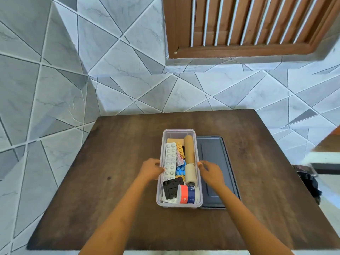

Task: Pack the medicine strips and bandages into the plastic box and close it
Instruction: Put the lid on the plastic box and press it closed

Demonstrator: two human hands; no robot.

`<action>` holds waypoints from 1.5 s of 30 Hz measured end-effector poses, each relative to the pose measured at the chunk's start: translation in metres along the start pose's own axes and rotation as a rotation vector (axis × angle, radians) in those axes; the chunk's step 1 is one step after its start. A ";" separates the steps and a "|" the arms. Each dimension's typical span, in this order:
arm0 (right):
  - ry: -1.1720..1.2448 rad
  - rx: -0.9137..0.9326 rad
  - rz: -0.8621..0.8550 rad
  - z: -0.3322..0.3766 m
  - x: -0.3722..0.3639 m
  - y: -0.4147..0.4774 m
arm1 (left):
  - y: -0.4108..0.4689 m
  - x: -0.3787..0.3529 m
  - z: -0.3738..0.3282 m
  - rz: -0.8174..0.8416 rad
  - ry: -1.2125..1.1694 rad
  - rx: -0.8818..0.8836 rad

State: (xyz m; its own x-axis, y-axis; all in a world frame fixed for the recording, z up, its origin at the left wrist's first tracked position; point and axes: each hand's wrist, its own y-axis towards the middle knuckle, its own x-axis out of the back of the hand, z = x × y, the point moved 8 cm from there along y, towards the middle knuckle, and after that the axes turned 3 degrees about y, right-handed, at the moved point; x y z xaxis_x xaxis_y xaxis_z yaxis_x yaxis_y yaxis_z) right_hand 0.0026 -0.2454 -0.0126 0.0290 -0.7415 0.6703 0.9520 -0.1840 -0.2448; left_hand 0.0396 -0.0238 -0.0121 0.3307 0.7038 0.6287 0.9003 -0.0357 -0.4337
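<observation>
A dark wooden surface [114, 199] stands against a wall of grey tiles cut by diagonal lines, with a brown slatted window frame [248, 24] high on the right. Reaching in from the near edge, the left hand [151, 169] rests against the left long wall of the clear plastic box [179, 131], its fingers [160, 169] curled onto the rim and touching the edge of the silver blister strip [170, 161] that lies along that side; they are bent loosely, and whether they pinch the strip or only the wall cannot be told. The box sits at the middle of the surface, open at the top and already filled: orange blister strips [180, 149] and a blue one [180, 170] lie in the middle, a black strip [172, 187] and a roll with an orange and blue label [187, 194] at the near end, and a tan bandage roll [189, 150] with a cream roll [190, 173] along the right wall. The right hand [210, 171] meets the right wall, fingers half curled at the rim and holding nothing apart from it. Just beside the box, on its right and touching it, lies the dark grey lid [215, 162], flat on the surface.
</observation>
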 end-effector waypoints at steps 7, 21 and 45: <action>-0.386 -0.432 0.006 -0.074 0.025 -0.002 | 0.001 -0.008 -0.016 0.063 0.201 -0.057; 0.114 -0.199 -0.246 -0.037 0.092 0.009 | 0.004 -0.002 -0.023 -0.058 0.425 -0.039; 0.090 -0.060 -0.030 0.017 0.007 -0.011 | 0.019 0.019 -0.046 -0.295 -0.200 -0.145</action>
State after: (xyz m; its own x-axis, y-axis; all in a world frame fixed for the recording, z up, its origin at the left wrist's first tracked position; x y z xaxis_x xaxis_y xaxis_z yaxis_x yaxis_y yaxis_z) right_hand -0.0022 -0.2379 0.0066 -0.0291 -0.7895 0.6130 0.9321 -0.2430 -0.2686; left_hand 0.0755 -0.0435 0.0213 0.0022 0.8228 0.5683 0.9840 0.0996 -0.1480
